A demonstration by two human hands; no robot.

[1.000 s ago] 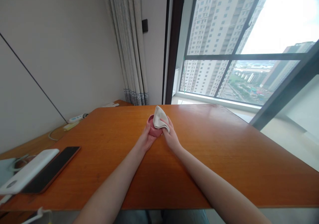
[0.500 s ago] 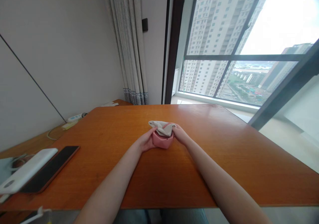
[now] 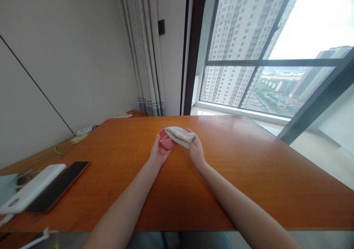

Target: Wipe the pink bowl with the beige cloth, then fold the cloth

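A small pink bowl-like container (image 3: 165,142) is tilted in my left hand (image 3: 159,154), with the thumb at its near left side. My right hand (image 3: 196,152) grips the right end of a folded whitish cloth (image 3: 179,135). The cloth's left end reaches across to the container's upper right edge and covers part of it. Both hands are raised over the middle of the brown wooden table (image 3: 210,190). Some fingers of each hand are hidden behind what they hold.
A dark phone (image 3: 58,188) and a white power bank (image 3: 33,190) lie side by side at the table's left. Beyond the left edge is a power strip (image 3: 85,130) with a cable. A grey curtain (image 3: 145,49) and a large window (image 3: 265,62) stand behind.
The pink container has shifted left and up in my left hand, tilting so its inside shows. The cloth, earlier draped over it, is now pulled flatter to the right by my right hand.
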